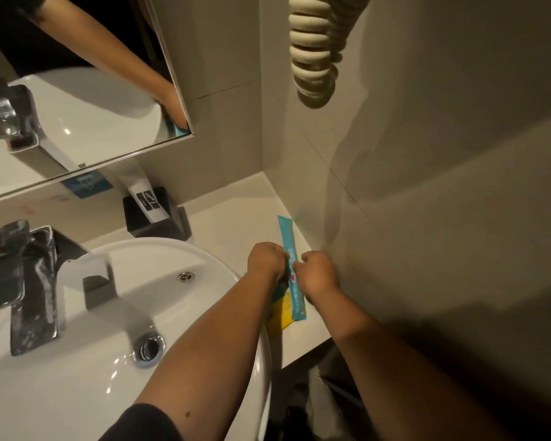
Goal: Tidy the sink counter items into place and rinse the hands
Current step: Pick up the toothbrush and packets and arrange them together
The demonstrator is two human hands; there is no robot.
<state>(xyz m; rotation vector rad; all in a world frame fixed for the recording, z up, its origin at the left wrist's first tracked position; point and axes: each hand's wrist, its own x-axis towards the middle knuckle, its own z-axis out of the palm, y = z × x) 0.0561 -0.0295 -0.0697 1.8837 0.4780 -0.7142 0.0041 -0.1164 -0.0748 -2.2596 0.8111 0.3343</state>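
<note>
The long, narrow turquoise plastic packet (289, 249) lies on the pale counter (236, 218) directly between the two hands, its long axis running away from the person toward the back corner where the counter meets the beige tiled wall (395, 154). The far end juts out beyond the knuckles; the near end reaches back under the wrists, just past a flat yellow packet (279, 319) that sits partly beneath it and under the left forearm

The left hand (266, 261) is curled into a loose fist on the packet's left edge, and the right hand (318, 272) is curled the same way on its right edge. Both appear to pinch the packet at about its middle, though the fingertips are tucked under and the exact grip cannot be told. The two hands are equally near the packet, each touching one side

To the left of the left hand sits the white round ceramic basin (204, 259) with its chrome square tap (29, 281); beyond the hands, toward the back left, stands a black square holder (159, 224)

In my judgement the coming move turns on the packet's axis: sliding it along its length toward the wall would set it straight, with both hands steering from either side
</note>
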